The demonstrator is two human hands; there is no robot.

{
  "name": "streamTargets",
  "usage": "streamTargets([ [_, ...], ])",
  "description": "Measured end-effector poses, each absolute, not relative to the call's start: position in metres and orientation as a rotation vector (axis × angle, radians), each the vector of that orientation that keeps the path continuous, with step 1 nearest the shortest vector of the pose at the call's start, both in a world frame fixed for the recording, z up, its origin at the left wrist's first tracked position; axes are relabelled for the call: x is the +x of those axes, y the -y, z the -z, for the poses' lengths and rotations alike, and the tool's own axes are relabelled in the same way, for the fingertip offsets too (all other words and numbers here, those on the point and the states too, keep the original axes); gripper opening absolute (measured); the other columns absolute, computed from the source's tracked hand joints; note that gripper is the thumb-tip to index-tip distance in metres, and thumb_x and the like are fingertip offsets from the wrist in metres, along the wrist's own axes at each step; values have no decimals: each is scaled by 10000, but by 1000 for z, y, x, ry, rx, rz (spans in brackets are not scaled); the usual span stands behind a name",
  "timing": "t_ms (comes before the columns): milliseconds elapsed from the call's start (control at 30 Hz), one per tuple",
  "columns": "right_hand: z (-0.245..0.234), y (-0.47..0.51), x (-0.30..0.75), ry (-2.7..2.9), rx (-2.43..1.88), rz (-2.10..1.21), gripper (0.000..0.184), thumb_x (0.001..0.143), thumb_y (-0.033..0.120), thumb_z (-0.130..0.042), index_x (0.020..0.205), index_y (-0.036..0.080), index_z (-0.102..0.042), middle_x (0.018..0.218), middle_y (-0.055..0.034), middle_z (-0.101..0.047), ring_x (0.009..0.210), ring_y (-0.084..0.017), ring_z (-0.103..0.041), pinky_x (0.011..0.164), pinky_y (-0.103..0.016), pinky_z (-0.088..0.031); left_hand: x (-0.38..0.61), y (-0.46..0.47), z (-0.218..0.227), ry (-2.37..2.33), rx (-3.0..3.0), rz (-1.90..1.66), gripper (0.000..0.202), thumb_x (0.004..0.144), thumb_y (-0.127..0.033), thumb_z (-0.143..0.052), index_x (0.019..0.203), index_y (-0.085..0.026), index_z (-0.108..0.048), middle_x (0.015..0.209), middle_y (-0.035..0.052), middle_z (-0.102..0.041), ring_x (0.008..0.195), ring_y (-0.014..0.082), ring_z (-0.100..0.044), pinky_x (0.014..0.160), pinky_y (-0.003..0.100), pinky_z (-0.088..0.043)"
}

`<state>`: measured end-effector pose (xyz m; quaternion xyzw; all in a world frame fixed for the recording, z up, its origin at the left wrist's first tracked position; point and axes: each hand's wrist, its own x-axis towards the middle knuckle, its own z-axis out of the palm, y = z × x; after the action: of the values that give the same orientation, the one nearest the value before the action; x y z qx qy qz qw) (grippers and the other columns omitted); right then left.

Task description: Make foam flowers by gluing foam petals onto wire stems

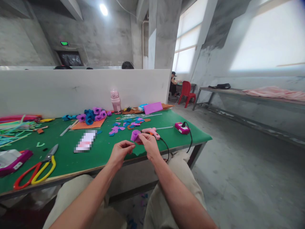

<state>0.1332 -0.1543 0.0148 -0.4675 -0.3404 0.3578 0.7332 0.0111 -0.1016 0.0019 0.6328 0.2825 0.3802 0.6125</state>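
Observation:
Between the thumb and fingers of my right hand [149, 144] is a small purple paper flower [135, 135], curled into a cup shape. Just left of it, my left hand [122, 153] has its thumb and fingertips pressed together; whether anything sits in that pinch cannot be made out. A pink glue gun [152, 132] lies on the table right behind my right hand, its black cord hanging over the front edge. Loose purple, blue and brown paper petals [116, 128] are scattered beyond both hands. Finished purple and blue paper flowers [89, 117] are heaped on an orange sheet [82, 124].
Scissors [45, 168] with red and yellow handles lie on the green table [78, 165] at left, near bundled pipe cleaners [16, 127]. A pink bottle [115, 101] stands against the white partition [71, 86]. A magenta power socket [182, 128] sits near the right corner.

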Motion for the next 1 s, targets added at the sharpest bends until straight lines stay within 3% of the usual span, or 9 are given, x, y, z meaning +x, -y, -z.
streamTargets([
  [733, -19, 157, 124, 581, -945, -828, 214, 601, 344, -628, 523, 145, -614, 510, 19, -551, 518, -97, -484, 578, -248, -430, 11, 105, -4, -682, 1458, -859, 206, 566, -298, -726, 659, -133, -645, 508, -17, -550, 469, 72, -453, 466, 201, -356],
  [1000, -18, 158, 124, 546, -897, -957, 212, 605, 365, -632, 648, 158, -644, 604, -6, -626, 601, -129, -554, 620, -258, -440, 11, 104, -6, -715, 1413, -868, 211, 542, -294, -739, 642, -130, -651, 491, -16, -556, 449, 70, -454, 447, 197, -358],
])
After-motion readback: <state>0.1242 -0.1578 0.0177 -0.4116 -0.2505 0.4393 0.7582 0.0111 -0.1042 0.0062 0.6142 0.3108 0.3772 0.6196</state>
